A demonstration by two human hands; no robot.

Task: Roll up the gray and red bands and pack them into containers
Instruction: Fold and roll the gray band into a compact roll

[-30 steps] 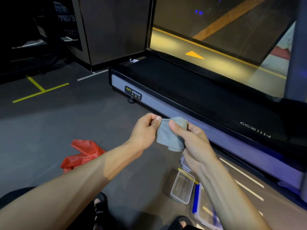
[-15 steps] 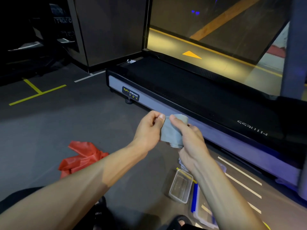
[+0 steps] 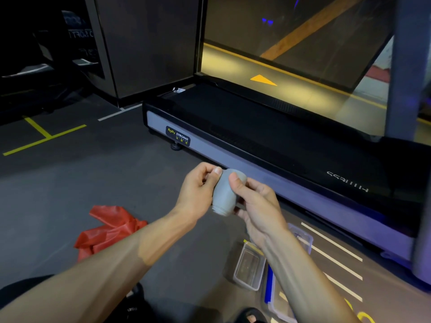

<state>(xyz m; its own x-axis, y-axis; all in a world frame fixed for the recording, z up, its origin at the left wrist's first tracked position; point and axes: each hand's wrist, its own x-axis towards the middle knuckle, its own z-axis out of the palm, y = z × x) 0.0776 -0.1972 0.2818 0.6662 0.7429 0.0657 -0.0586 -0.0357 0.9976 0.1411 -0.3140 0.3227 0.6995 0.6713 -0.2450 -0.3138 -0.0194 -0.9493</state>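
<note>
Hands (image 3: 229, 194) both grip the gray band (image 3: 225, 194), now wound tighter into a compact roll, nearly ready for a container (image 3: 248, 268).

This is a gym. A black treadmill (image 3: 268, 134) with a grey side rail carries a "Body Strong" badge (image 3: 178, 139) and the word "Fitness". The dark rubber floor (image 3: 70, 183) bears yellow and white marking lines (image 3: 44, 138), and more machines stand dim at the far left.
</note>
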